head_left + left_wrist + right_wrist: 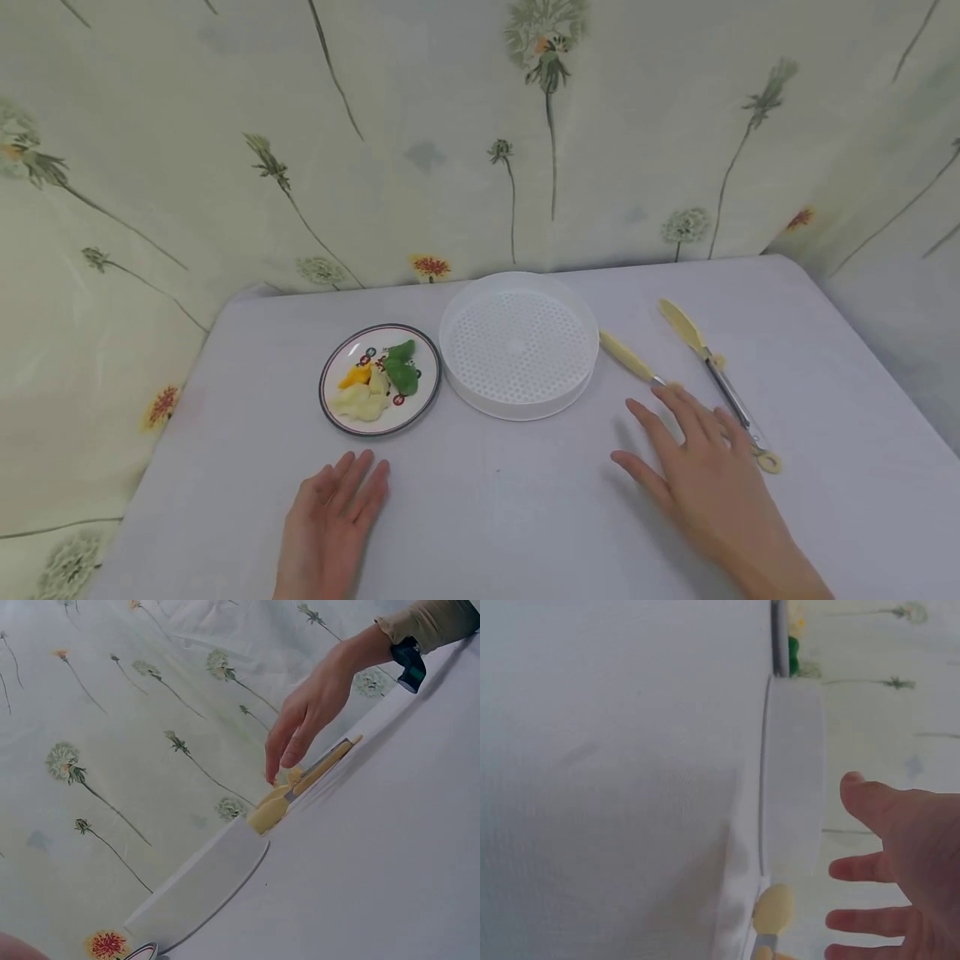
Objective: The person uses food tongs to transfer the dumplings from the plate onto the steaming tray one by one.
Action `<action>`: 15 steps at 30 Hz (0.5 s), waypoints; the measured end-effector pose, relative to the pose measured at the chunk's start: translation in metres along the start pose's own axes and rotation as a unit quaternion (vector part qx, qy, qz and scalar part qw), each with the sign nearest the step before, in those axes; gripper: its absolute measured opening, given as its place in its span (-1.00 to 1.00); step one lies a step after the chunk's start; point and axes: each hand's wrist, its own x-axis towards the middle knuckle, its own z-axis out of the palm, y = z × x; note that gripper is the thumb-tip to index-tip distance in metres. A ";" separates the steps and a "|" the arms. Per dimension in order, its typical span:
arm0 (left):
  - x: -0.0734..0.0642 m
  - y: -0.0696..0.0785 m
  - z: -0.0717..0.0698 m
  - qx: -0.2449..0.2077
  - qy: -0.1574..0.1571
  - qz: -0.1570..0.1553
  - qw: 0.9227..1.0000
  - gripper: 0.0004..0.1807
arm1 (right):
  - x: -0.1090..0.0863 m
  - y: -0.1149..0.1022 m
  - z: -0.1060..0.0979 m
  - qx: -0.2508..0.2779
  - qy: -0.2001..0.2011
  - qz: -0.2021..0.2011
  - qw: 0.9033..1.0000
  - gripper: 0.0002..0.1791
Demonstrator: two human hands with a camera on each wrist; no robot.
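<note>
In the head view my right hand (708,479) hovers over a pair of tongs (682,323) with fingers spread, holding nothing. The tongs lie spread in a V, with cream-yellow tips, metal arms and a ring at the near end; my hand hides part of one arm. The left wrist view shows the right hand (311,712) above the tongs (319,769). My left hand (330,525), fingers extended and palm partly upward, is just in front of a dark-rimmed plate (352,346). Pale yellow, orange and green food pieces (363,400) lie on it.
A white round perforated tray (517,346) with a raised rim stands between plate and tongs, close to the plate's right side. A white cloth covers the table (495,517). Behind it hangs a dandelion-patterned curtain (435,108).
</note>
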 end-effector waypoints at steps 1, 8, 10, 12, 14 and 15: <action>0.001 0.001 -0.001 -0.014 -0.001 0.004 1.000 -0.23 | 0.000 0.002 0.001 0.000 -0.001 0.003 1.000 -0.28; 0.003 0.005 -0.001 -0.074 -0.012 0.020 0.997 -0.27 | 0.001 0.016 0.003 0.012 -0.027 0.047 0.998 -0.29; 0.003 0.006 -0.002 -0.080 -0.016 0.021 0.996 -0.28 | 0.002 0.020 0.004 0.011 -0.034 0.067 0.997 -0.30; 0.005 0.006 -0.003 -0.080 -0.026 0.022 0.996 -0.28 | 0.003 0.024 0.004 0.015 -0.036 0.090 0.995 -0.31; 0.006 0.006 -0.003 -0.077 -0.029 0.021 0.996 -0.28 | 0.004 0.027 0.003 0.022 -0.039 0.117 0.992 -0.29; 0.007 0.007 -0.004 -0.077 -0.032 0.019 0.996 -0.27 | 0.005 0.028 0.003 0.028 -0.045 0.133 0.990 -0.27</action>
